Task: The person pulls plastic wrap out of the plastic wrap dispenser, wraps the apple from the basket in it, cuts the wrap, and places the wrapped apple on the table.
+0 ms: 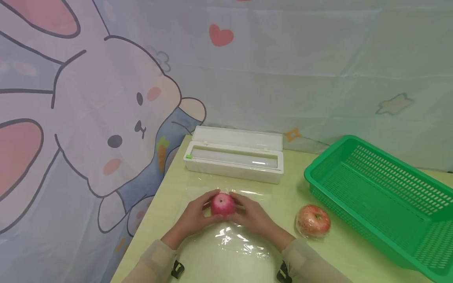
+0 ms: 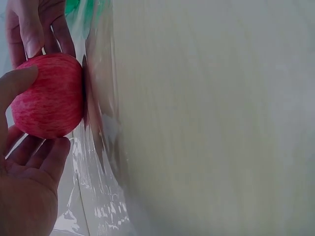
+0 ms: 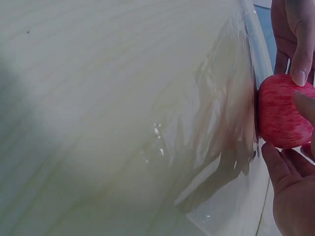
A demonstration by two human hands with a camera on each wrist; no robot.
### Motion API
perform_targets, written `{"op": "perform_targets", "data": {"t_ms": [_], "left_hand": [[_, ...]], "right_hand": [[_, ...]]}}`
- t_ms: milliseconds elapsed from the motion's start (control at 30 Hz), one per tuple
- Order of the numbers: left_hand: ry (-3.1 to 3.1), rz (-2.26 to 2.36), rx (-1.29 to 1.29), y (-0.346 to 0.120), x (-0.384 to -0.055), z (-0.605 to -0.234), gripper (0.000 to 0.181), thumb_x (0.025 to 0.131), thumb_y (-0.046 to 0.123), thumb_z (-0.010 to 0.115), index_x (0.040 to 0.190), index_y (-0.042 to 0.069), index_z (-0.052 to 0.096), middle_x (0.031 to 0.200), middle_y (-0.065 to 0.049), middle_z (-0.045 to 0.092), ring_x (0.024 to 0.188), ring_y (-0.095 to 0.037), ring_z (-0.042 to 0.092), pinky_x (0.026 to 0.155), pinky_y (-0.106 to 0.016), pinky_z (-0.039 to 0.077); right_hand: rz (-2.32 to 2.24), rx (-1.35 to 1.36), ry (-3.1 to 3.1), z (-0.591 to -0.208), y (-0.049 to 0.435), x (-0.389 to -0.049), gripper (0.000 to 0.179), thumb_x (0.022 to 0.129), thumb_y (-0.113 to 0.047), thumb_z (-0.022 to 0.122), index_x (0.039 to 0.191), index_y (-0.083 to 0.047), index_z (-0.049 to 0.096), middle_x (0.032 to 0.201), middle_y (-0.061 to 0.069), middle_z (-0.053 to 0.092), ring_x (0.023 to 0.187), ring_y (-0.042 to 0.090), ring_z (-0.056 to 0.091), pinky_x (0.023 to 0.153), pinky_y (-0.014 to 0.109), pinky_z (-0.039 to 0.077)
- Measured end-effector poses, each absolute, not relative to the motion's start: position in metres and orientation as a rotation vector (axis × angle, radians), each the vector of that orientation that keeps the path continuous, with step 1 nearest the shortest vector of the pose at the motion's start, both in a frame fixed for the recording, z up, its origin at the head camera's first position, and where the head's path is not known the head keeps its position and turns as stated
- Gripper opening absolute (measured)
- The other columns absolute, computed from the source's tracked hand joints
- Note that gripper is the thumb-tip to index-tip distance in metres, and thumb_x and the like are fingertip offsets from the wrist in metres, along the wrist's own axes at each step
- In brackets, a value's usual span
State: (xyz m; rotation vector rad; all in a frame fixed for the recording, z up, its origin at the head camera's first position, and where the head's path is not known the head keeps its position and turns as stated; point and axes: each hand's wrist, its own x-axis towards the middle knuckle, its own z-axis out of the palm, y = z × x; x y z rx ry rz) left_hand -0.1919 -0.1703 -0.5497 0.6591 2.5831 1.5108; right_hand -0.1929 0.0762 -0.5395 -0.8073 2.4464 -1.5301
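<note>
A red apple (image 1: 223, 205) sits on a sheet of clear plastic wrap (image 1: 244, 241) spread over the table. My left hand (image 1: 195, 214) holds the apple from the left, its thumb on the near side and its fingers round the far side. From the right, my right hand (image 1: 254, 215) holds the same apple in a mirrored way. Both wrist views show the apple (image 2: 49, 96) between the thumbs and fingers of the two hands, with the glossy wrap (image 3: 216, 162) beneath it.
Behind the hands stands a white wrap dispenser (image 1: 233, 173) with its lid raised and a roll inside. A second apple (image 1: 313, 221), covered in wrap, lies to the right. Beyond it is a green basket (image 1: 361, 236). A rabbit-print cloth (image 1: 301, 59) hangs behind the table.
</note>
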Motion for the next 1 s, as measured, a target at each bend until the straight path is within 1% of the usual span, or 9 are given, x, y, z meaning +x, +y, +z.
{"op": "perform_targets", "data": {"t_ms": [100,167,333,433,533,733,800,900,1000], "left_hand": [[2.617,1.478,0.642,-0.172,-0.190,-0.548,0.086,0.087,0.021,0.092,0.158,0.002,0.048,0.159,-0.015,0.054,0.146,-0.035,0.053,0.112,-0.045,0.051],[2.659,1.452,0.641,-0.175,-0.187,-0.545,0.087,0.086,0.020,0.093,0.158,0.002,0.048,0.159,-0.016,0.054,0.145,-0.037,0.054,0.110,-0.045,0.052],[2.833,1.242,0.682,-0.194,-0.170,-0.538,0.077,0.085,0.016,0.092,0.153,0.005,0.056,0.152,-0.013,0.061,0.134,-0.036,0.063,0.108,-0.047,0.055],[2.948,1.033,0.730,-0.209,-0.158,-0.537,0.070,0.086,0.017,0.091,0.149,0.010,0.062,0.147,-0.008,0.066,0.132,-0.031,0.065,0.108,-0.048,0.055],[3.032,0.851,0.779,-0.222,-0.145,-0.537,0.062,0.087,0.020,0.091,0.144,0.013,0.067,0.144,-0.004,0.069,0.132,-0.027,0.065,0.108,-0.048,0.055],[3.075,0.609,0.900,-0.239,-0.126,-0.540,0.041,0.090,0.024,0.087,0.129,0.016,0.077,0.135,0.000,0.074,0.125,-0.022,0.069,0.102,-0.044,0.058],[3.066,0.556,0.975,-0.243,-0.121,-0.541,0.035,0.090,0.023,0.086,0.124,0.016,0.079,0.132,0.000,0.075,0.124,-0.022,0.070,0.100,-0.043,0.059],[3.051,0.493,1.103,-0.247,-0.116,-0.544,0.027,0.090,0.020,0.086,0.117,0.016,0.081,0.128,0.000,0.076,0.120,-0.022,0.072,0.098,-0.043,0.060],[3.062,0.433,1.210,-0.251,-0.114,-0.547,0.023,0.089,0.019,0.087,0.111,0.017,0.083,0.125,0.000,0.077,0.117,-0.021,0.073,0.096,-0.042,0.061]], "right_hand": [[-1.473,-0.758,2.489,-0.537,0.081,-0.189,0.076,0.095,-0.019,0.083,0.158,0.003,0.045,0.154,0.024,0.056,0.134,0.044,0.062,0.109,0.055,0.053],[-1.417,-0.746,2.536,-0.535,0.088,-0.185,0.077,0.094,-0.020,0.084,0.158,0.001,0.046,0.153,0.024,0.057,0.133,0.044,0.063,0.109,0.057,0.052],[-1.255,-0.821,2.665,-0.531,0.111,-0.166,0.067,0.093,-0.021,0.084,0.150,-0.003,0.056,0.144,0.019,0.064,0.124,0.040,0.068,0.106,0.056,0.055],[-1.125,-0.923,2.744,-0.530,0.124,-0.150,0.057,0.093,-0.022,0.084,0.143,-0.005,0.064,0.139,0.013,0.068,0.124,0.035,0.067,0.106,0.053,0.054],[-0.987,-1.063,2.807,-0.530,0.134,-0.134,0.051,0.093,-0.023,0.083,0.139,-0.008,0.068,0.134,0.009,0.070,0.126,0.030,0.066,0.106,0.049,0.055],[-0.754,-1.417,2.865,-0.536,0.147,-0.116,0.044,0.088,-0.021,0.086,0.130,-0.013,0.074,0.126,0.003,0.072,0.117,0.022,0.069,0.095,0.037,0.061],[-0.655,-1.580,2.877,-0.540,0.149,-0.115,0.043,0.086,-0.022,0.087,0.126,-0.014,0.075,0.124,0.002,0.073,0.115,0.021,0.069,0.094,0.035,0.060],[-0.512,-1.811,2.902,-0.545,0.150,-0.115,0.035,0.082,-0.022,0.089,0.115,-0.016,0.078,0.117,0.000,0.075,0.112,0.019,0.069,0.097,0.035,0.059],[-0.417,-1.941,2.945,-0.550,0.150,-0.116,0.030,0.078,-0.020,0.091,0.105,-0.019,0.077,0.112,-0.003,0.075,0.109,0.017,0.068,0.098,0.034,0.057]]}}
